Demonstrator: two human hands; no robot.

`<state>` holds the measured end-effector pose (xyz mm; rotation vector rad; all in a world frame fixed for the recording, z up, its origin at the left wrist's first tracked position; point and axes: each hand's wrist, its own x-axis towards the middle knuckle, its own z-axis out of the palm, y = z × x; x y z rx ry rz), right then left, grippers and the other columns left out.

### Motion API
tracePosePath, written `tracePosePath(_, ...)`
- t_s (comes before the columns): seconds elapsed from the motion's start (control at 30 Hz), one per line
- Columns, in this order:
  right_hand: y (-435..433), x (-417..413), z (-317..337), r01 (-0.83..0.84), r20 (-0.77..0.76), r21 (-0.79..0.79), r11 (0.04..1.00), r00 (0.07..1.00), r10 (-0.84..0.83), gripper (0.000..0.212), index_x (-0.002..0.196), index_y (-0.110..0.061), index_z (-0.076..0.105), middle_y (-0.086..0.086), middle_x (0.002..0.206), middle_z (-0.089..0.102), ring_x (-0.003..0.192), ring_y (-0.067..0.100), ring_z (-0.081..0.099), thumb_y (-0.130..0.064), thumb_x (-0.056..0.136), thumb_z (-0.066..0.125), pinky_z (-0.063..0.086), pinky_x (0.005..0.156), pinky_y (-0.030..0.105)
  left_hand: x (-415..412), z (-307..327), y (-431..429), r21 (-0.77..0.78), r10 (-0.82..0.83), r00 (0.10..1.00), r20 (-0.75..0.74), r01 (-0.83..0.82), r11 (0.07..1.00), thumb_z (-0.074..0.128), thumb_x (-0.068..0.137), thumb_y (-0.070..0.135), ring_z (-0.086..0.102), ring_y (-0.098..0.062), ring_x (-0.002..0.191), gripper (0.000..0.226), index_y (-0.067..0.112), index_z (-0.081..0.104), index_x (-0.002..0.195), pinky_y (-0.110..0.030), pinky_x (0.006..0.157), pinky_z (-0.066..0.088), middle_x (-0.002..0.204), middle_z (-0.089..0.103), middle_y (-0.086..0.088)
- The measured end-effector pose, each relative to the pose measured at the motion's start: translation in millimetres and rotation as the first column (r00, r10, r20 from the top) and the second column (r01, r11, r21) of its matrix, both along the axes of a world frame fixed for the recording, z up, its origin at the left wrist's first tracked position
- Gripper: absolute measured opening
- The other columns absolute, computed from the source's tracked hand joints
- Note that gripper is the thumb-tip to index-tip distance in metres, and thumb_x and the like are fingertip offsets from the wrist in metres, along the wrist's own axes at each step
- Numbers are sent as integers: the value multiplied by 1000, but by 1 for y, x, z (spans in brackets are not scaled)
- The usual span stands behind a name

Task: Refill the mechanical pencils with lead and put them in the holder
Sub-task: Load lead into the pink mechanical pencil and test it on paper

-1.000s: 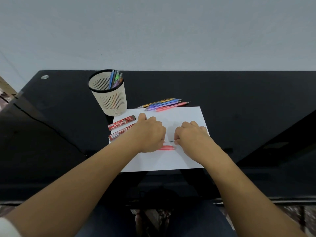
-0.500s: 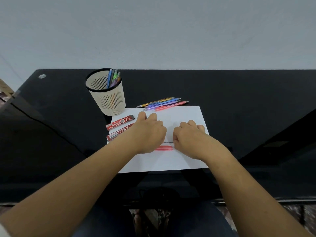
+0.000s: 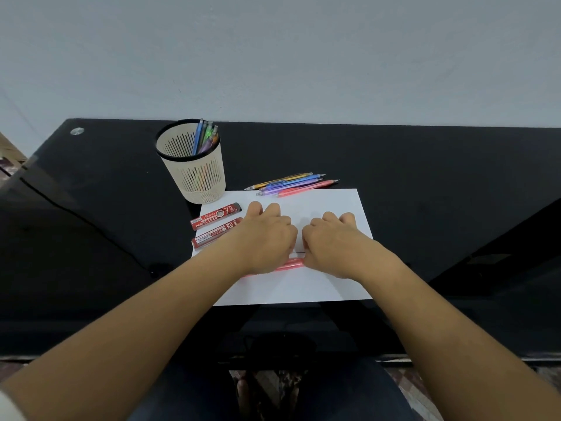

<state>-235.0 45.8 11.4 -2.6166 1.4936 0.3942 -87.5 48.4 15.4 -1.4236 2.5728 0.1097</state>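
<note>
A white sheet of paper (image 3: 303, 287) is laid on a black glass desk (image 3: 440, 177), and both hands are held close together over its middle. The left hand (image 3: 267, 238) is seen knuckles-up with its fingers curled. A pink mechanical pencil (image 3: 290, 264) is gripped beneath it, tilted, with its visible end pointing to 3 o'clock and reaching the right hand (image 3: 334, 246). The right hand's fingers are likewise curled, and a thin dark lead (image 3: 299, 252) is pinched in them. The lead is seen only as a short line across the narrow gap between the two hands, just above the pencil. The fingertips are hidden by the backs of the hands, so whether the lead is inside the pencil cannot be told. At 10 o'clock from the hands a cream slotted pencil holder (image 3: 194, 180) with a black rim is stood upright on the desk, just off the paper's corner. Several coloured pencils (image 3: 205, 139) are leaned against its 2 o'clock side. Between the holder and the left hand two red lead cases (image 3: 216, 216) are laid side by side, slanted, at the paper's 9 o'clock edge; the nearer one ends just beside the left hand. At 12 o'clock, across the paper's far edge, four loose mechanical pencils (image 3: 291, 183) in yellow, blue, purple and pink are bunched together.
</note>
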Motion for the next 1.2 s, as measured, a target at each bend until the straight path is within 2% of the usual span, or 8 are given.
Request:
tracePosePath(0.27, 0, -2, 2, -15, -17, -7, 1000, 1000, 15, 20, 91, -20, 43, -1, 93, 45, 90, 19, 38, -39, 96, 38, 29, 90, 40, 4, 2, -1, -9, -25, 999, -40, 25, 1000, 36, 99, 33, 32, -12, 92, 18, 27, 53, 97, -35, 82, 20, 96, 51, 5)
tracePosePath(0.47, 1, -3, 6, 2, -3, -13, 1000, 1000, -2, 20, 92, -20, 42, -1, 93, 44, 90, 18, 36, -39, 96, 36, 28, 93, 41, 7, 4, -1, -39, -3, 999, -46, 1, 999, 44, 96, 47, 38, -13, 111, 28, 30, 57, 114, -39, 96, 25, 117, 54, 7)
tracePosePath(0.7, 7, -2, 15, 20, 6, -38, 999, 1000, -20, 11, 93, -19, 39, 0, 96, 40, 94, 20, 36, -30, 95, 37, 27, 96, 42, 6, 11, 6, -73, -26, 996, -86, 20, 997, 44, 97, 38, 37, -9, 99, 21, 29, 62, 105, -34, 85, 21, 105, 59, 8)
tracePosePath(0.77, 9, -2, 16, 28, 24, -52, 998, 999, -26, 11, 98, -19, 41, 1, 101, 42, 100, 20, 37, -29, 95, 37, 27, 98, 43, 5, 13, 8, -85, -16, 996, -88, 8, 996, 44, 98, 34, 38, -10, 98, 21, 28, 62, 104, -34, 84, 20, 103, 60, 9)
tracePosePath(0.9, 17, -3, 16, 41, 120, -107, 993, 992, -28, 26, 116, -20, 44, 1, 119, 46, 110, 21, 40, -35, 95, 41, 27, 100, 43, 7, 16, 13, -100, 25, 997, -76, -33, 994, 46, 97, 32, 42, -11, 101, 19, 30, 63, 104, -38, 88, 25, 104, 61, 10)
tracePosePath(1.0, 21, -2, 14, 10, 116, -190, 982, 993, 12, 32, 121, -22, 44, 1, 122, 45, 113, 22, 40, -39, 94, 44, 27, 101, 44, 8, 18, 17, -125, 45, 997, -69, -53, 991, 45, 97, 34, 43, -11, 101, 20, 30, 64, 104, -38, 89, 26, 104, 61, 11)
tracePosePath(1.1, 24, 1, 11, -30, 89, -268, 963, 994, 56, 25, 115, -21, 51, 2, 113, 50, 107, 23, 44, -35, 96, 44, 30, 97, 43, 8, 19, 22, -149, 59, 996, -63, -68, 986, 43, 98, 36, 43, -11, 99, 24, 30, 64, 105, -37, 86, 24, 102, 61, 11)
tracePosePath(1.2, 29, 6, 10, -34, 100, -385, 922, 992, 79, 14, 85, -18, 63, 2, 80, 57, 76, 22, 53, -26, 79, 72, 44, 74, 43, 10, 21, 27, -169, 69, 995, -68, -80, 982, 41, 98, 38, 43, -12, 98, 27, 30, 65, 105, -37, 84, 24, 99, 60, 11)
